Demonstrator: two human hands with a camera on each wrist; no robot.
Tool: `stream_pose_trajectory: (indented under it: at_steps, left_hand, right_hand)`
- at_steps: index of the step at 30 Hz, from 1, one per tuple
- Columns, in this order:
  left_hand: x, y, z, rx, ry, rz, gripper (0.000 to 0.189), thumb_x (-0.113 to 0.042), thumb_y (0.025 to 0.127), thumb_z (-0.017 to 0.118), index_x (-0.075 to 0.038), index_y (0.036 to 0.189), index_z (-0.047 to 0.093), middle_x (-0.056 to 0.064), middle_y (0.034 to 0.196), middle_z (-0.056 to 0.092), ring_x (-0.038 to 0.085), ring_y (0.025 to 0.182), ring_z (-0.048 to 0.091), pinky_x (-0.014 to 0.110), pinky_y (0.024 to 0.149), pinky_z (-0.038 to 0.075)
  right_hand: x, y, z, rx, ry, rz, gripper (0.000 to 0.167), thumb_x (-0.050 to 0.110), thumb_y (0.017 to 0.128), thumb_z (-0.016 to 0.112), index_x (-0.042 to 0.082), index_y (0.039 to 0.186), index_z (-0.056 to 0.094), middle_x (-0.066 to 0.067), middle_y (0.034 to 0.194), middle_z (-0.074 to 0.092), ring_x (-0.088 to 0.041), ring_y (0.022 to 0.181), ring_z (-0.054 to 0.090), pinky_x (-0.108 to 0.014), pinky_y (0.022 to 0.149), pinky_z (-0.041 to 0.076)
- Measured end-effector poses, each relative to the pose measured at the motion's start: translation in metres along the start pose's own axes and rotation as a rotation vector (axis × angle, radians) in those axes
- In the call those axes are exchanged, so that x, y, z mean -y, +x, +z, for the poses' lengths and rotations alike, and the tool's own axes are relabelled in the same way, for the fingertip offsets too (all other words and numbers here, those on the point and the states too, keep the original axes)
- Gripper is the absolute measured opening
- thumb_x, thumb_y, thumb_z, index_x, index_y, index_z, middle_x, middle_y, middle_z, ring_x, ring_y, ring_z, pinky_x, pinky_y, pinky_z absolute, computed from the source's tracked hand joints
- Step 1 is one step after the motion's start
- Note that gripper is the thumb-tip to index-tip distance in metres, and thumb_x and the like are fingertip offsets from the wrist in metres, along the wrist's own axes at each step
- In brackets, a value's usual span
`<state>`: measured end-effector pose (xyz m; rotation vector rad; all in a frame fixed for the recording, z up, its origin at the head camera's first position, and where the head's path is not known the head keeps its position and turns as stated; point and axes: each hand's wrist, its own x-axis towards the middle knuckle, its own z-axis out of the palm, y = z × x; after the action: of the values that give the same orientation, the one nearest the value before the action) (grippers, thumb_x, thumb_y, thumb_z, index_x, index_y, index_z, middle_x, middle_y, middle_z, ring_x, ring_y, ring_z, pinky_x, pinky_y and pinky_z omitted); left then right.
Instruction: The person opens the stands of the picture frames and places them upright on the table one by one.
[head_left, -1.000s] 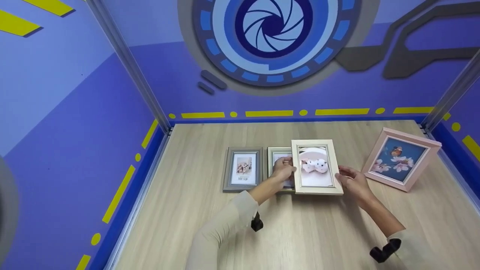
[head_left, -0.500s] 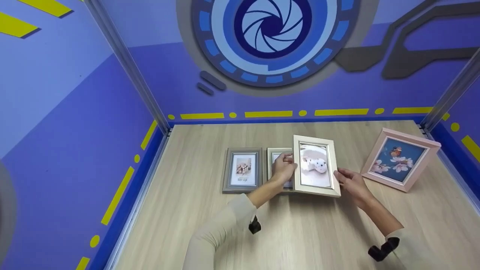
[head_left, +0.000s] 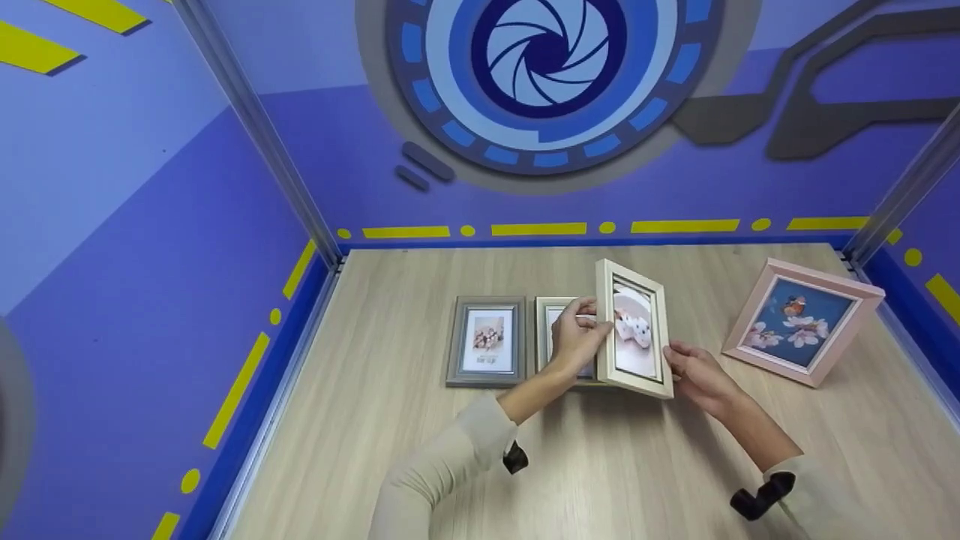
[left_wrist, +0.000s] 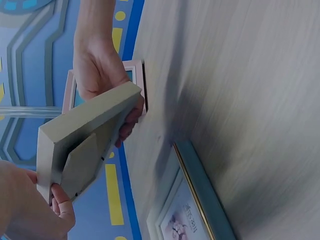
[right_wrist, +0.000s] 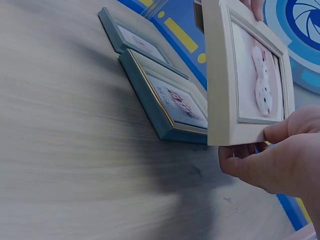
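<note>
A cream picture frame [head_left: 637, 330] with a photo of white spotted plush shapes is held up off the table, turned so its face points to the right. My left hand [head_left: 577, 341] grips its left edge, thumb on the front. On the opposite edge, my right hand [head_left: 701, 375] pinches it between thumb and fingers. The left wrist view shows the back of the cream frame [left_wrist: 90, 107] with its stand flap [left_wrist: 81, 159]. Partly hidden behind the left hand lies a silver-gold picture frame [head_left: 546, 315]. Left of that is a grey picture frame [head_left: 487, 341] with a flower picture.
A pink picture frame [head_left: 806, 322] with a bird and blossoms stands tilted at the right of the wooden table [head_left: 360, 420]. Blue printed panels [head_left: 420, 210] wall in the back and both sides. A black wrist strap piece [head_left: 763, 496] sits at the right cuff.
The cream frame has risen slightly and swung round so that its left edge comes forward and its side shows. Both hands have kept hold, the left shifting a little right.
</note>
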<state>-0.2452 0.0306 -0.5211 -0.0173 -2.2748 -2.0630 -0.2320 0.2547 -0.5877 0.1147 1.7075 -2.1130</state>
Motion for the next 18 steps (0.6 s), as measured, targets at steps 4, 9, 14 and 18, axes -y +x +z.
stream_pose_trajectory:
  at_steps: [4, 9, 14, 18]
  left_hand:
    - [-0.004, -0.005, 0.002, 0.026, 0.026, 0.068, 0.046, 0.0, 0.078, 0.076, -0.002, 0.123, 0.067, 0.008, 0.105, 0.071, 0.001, 0.076, 0.059, 0.013, 0.064, 0.051]
    - [-0.013, -0.01, 0.003, 0.061, 0.063, 0.09, 0.048, -0.005, 0.079, 0.081, -0.009, 0.124, 0.067, 0.003, 0.106, 0.069, 0.003, 0.08, 0.061, 0.015, 0.065, 0.052]
    - [-0.019, -0.015, 0.005, 0.113, 0.079, 0.123, 0.046, -0.005, 0.083, 0.078, -0.012, 0.127, 0.066, 0.001, 0.11, 0.069, 0.004, 0.083, 0.063, 0.015, 0.068, 0.052]
    - [-0.023, -0.018, 0.007, 0.172, 0.067, 0.181, 0.045, 0.005, 0.087, 0.064, -0.008, 0.13, 0.065, 0.008, 0.114, 0.068, -0.003, 0.083, 0.057, 0.013, 0.072, 0.053]
  right_hand:
    - [0.0, -0.002, 0.001, 0.025, 0.117, 0.033, 0.035, 0.015, 0.11, 0.04, 0.0, 0.14, 0.032, 0.009, 0.105, 0.064, -0.005, 0.099, 0.059, -0.026, 0.085, 0.055]
    - [0.0, -0.005, 0.003, 0.085, 0.284, 0.061, 0.02, 0.013, 0.111, 0.038, 0.013, 0.124, 0.052, 0.005, 0.11, 0.063, -0.009, 0.105, 0.059, -0.03, 0.09, 0.057]
    - [0.0, -0.007, 0.003, 0.161, 0.405, 0.072, 0.033, 0.012, 0.112, 0.031, 0.018, 0.113, 0.064, 0.0, 0.111, 0.064, -0.012, 0.105, 0.06, -0.032, 0.09, 0.058]
    - [-0.001, -0.007, 0.005, 0.2, 0.454, 0.089, 0.039, 0.011, 0.112, 0.028, 0.015, 0.111, 0.066, -0.002, 0.11, 0.066, -0.013, 0.104, 0.062, -0.033, 0.091, 0.057]
